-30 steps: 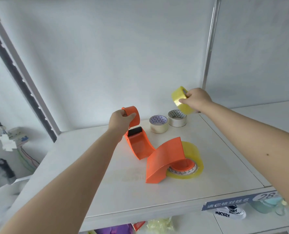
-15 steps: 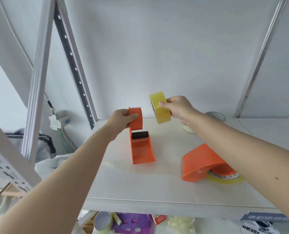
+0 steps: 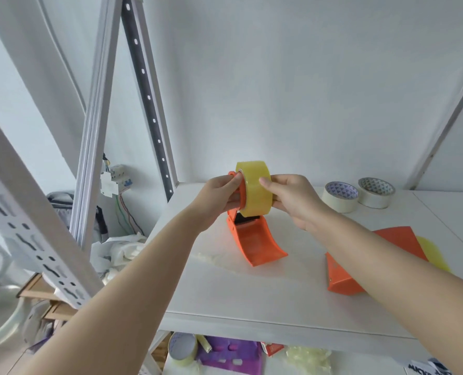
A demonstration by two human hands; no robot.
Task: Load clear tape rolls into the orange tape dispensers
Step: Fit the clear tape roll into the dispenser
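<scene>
We see the right hand clamped around a yellowish clear tape roll, pressing it against the round hub of an upright orange plastic tape dispenser near the white shelf's back-left corner. The left hand pinches that hub. A second orange dispenser, already loaded, lies toward the right edge.

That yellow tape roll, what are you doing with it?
A person is fitting the yellow tape roll onto an orange tape dispenser that stands on the white shelf. The right hand holds the roll, and the left hand steadies the dispenser's orange hub. A second dispenser lies to the right, with what looks like yellow tape behind it. Two more rolls wait at the back.
</scene>
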